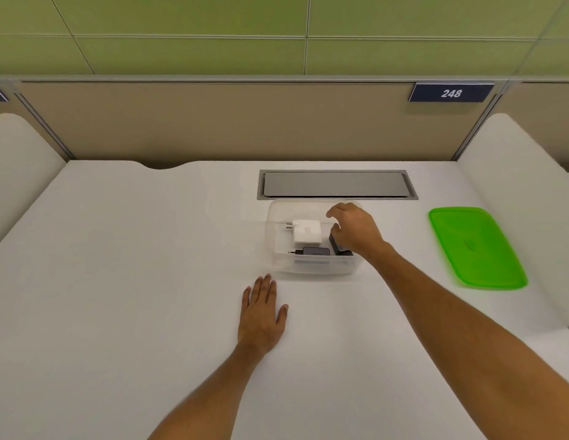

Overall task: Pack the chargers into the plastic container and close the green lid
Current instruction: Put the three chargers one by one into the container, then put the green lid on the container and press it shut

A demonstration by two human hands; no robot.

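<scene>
Clear plastic container (278, 262) stands mid-desk as the landmark. Just short of its near left corner, the left hand (260, 315) lies flat on the white desk (118, 281), fingers together, thumb out. Inside the container lie a white charger (307, 231) and, nearer, a dark charger (313, 251). At its right end the right hand (356, 231) reaches in, fingers closed on a black charger (335, 244). Well right of the container, the green lid (475, 247) lies flat.

My arms are bare from elbow to wrist, no sleeves showing. My left hand (260, 315) and right hand (356, 231) wear no gloves, rings or watch.
</scene>
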